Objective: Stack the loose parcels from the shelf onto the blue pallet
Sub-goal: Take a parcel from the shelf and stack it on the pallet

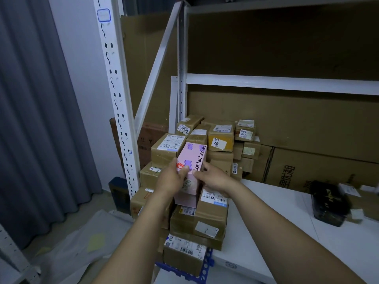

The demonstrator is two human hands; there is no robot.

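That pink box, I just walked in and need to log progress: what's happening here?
A person holds the pink contact lenses box with both hands, left hand and right hand, over a stack of brown parcels piled on the blue pallet. A few parcels, one of them a black box, still lie on the white shelf at right.

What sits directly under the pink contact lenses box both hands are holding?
Under the pink contact lenses box a second pink box shows, on brown taped parcels stacked over the blue pallet. The left hand and right hand cover whether the boxes touch.
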